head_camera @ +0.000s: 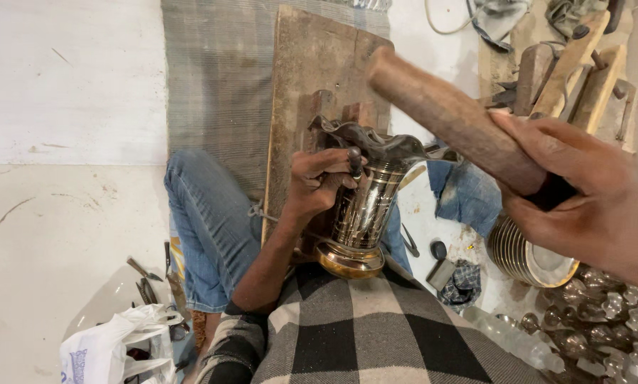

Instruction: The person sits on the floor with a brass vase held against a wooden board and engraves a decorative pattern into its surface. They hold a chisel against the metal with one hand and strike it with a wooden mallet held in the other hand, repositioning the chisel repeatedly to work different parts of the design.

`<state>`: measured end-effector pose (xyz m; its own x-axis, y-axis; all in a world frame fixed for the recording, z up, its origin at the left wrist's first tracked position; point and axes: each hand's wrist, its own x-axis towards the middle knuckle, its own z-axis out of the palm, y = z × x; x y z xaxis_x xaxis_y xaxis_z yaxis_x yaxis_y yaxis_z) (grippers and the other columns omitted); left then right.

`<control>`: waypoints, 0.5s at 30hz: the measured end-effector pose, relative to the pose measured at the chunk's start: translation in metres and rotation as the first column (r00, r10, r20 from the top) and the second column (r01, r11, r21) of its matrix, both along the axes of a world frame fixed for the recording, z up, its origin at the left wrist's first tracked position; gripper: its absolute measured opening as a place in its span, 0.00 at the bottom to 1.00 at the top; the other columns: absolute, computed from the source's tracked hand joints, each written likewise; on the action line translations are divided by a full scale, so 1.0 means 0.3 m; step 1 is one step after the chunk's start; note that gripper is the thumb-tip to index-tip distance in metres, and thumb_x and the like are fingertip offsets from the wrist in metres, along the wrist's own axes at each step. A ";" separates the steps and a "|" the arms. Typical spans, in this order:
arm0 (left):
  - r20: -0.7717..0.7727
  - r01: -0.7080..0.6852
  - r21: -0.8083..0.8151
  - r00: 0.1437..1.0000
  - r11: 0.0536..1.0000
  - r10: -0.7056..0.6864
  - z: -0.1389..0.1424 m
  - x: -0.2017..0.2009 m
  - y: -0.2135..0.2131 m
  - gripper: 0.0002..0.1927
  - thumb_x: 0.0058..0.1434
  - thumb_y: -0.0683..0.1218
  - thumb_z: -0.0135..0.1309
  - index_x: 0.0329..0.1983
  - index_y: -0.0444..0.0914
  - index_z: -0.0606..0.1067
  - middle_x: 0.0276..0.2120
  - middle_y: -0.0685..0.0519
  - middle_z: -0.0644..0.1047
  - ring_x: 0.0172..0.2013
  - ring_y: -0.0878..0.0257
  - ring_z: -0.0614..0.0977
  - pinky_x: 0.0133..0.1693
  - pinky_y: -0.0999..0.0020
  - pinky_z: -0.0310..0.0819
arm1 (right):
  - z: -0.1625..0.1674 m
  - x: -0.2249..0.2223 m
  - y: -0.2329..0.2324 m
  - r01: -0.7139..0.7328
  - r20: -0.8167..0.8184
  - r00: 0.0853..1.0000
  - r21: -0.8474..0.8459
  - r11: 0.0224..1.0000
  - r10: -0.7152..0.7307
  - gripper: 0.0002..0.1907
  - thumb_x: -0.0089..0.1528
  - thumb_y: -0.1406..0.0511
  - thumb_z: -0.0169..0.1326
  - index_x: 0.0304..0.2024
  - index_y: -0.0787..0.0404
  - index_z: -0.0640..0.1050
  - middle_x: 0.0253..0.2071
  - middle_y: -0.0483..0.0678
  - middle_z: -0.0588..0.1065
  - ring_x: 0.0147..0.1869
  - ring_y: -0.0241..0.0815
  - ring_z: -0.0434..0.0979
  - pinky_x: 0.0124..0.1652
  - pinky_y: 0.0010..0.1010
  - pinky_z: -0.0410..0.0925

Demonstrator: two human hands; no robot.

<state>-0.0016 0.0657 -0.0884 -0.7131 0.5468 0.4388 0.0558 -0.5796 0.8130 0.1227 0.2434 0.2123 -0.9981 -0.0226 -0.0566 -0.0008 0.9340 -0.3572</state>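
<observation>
Vase point(367, 206): polished metal, glossy, engraved bands. Mallet point(450, 117): worn wood, matt, rough. Board point(312, 85): weathered wood, matt. Plates point(529, 257): shiny metal. Bag point(116, 350): thin white plastic.

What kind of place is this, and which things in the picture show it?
Probably a small metal-craft workshop, worked on the floor. The left hand holds a punch against an engraved metal vase, the right hand raises a wooden mallet, and stacked metal plates lie nearby.

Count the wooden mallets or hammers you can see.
1 for certain: the wooden mallet raised in the right hand. Several more wooden-handled tools lie piled at top right, overlapping, so others may be hidden.
</observation>
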 end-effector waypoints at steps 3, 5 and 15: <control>-0.143 -0.096 -0.036 0.986 0.995 0.090 0.001 -0.004 -0.001 0.21 0.56 0.27 0.52 0.50 0.34 0.80 0.37 0.50 0.85 0.34 0.62 0.89 0.36 0.71 0.85 | 0.002 -0.010 -0.012 -0.175 0.446 0.888 0.547 0.819 -0.108 0.45 0.56 0.64 0.59 0.75 0.41 0.59 0.60 0.46 0.72 0.42 0.37 0.82 0.43 0.27 0.78; -0.096 -0.045 -0.008 0.994 0.999 0.044 0.000 -0.004 -0.003 0.19 0.58 0.27 0.53 0.50 0.33 0.79 0.40 0.47 0.85 0.34 0.62 0.88 0.35 0.71 0.85 | -0.006 0.000 -0.003 -0.072 0.256 0.967 0.322 0.944 -0.014 0.45 0.55 0.67 0.57 0.74 0.45 0.60 0.58 0.51 0.73 0.46 0.42 0.81 0.44 0.30 0.76; -0.086 0.009 0.047 0.996 0.999 -0.005 -0.060 -0.005 0.023 0.23 0.58 0.28 0.53 0.55 0.39 0.79 0.39 0.51 0.85 0.32 0.64 0.88 0.34 0.72 0.83 | -0.047 0.065 0.078 -0.123 0.331 0.939 0.567 0.815 -0.089 0.43 0.53 0.70 0.63 0.69 0.43 0.65 0.55 0.54 0.76 0.35 0.44 0.83 0.32 0.32 0.78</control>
<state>-0.0030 0.0726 -0.1063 -0.6679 0.5284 0.5241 0.1204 -0.6182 0.7768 0.1421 0.2668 0.1982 -0.9169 0.1026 -0.3858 -0.0012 0.9657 0.2597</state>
